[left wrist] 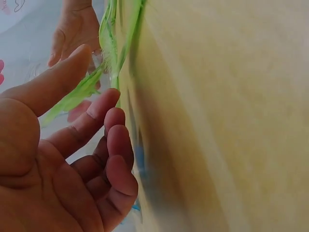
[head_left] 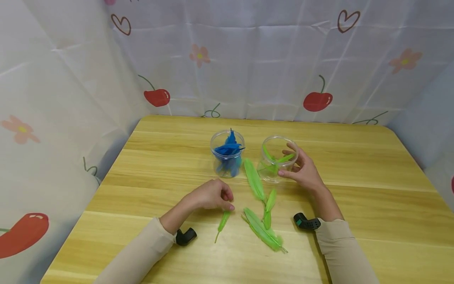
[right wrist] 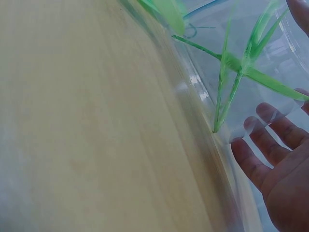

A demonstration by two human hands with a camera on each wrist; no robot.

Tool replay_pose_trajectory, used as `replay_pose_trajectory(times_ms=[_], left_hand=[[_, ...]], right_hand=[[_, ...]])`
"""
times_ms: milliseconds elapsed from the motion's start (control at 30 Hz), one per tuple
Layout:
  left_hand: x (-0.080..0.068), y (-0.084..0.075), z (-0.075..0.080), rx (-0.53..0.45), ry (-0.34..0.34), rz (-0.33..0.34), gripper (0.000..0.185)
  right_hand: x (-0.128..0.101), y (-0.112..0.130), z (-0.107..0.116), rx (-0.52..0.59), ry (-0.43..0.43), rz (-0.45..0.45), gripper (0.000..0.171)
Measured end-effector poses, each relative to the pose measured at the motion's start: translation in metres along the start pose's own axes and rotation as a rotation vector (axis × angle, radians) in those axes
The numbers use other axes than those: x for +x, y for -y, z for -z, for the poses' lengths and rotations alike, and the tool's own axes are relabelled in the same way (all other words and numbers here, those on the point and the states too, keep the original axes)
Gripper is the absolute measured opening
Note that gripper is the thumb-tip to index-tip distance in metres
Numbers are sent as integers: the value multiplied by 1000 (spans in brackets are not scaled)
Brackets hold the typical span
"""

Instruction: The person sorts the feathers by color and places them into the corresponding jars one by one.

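Note:
My right hand grips a clear plastic jar from its right side, thumb at the front and fingers behind. Several green feathers stand crossed inside that jar. Low over the table, my left hand has its fingers loosely bent, with a gap between thumb and forefinger and nothing pinched there. Just below its thumb lies a small green feather, its upper end partly hidden by the hand. More green feathers lie between the two hands, one long feather reaching up beside the jar.
A second clear jar holding blue feathers stands left of the gripped one. Both stand on a wooden table, backed by a printed cloth. Each wrist carries a black camera.

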State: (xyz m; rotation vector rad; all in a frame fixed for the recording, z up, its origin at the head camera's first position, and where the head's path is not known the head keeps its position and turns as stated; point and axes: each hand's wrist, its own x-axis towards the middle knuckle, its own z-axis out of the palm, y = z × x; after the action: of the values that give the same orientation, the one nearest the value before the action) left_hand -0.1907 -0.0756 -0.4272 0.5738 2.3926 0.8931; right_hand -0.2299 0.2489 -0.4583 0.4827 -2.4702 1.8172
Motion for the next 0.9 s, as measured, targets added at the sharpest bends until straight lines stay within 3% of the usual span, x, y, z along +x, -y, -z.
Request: replay_pose_trajectory(times_ms=[367, 900], left_hand=[[-1, 0, -4, 83, 22, -37, 17], [-4, -1, -2, 95, 38, -47, 16]], right_hand=[[0, -1, 0, 2, 1, 5, 90], [0, 0, 0, 3, -1, -4, 91]])
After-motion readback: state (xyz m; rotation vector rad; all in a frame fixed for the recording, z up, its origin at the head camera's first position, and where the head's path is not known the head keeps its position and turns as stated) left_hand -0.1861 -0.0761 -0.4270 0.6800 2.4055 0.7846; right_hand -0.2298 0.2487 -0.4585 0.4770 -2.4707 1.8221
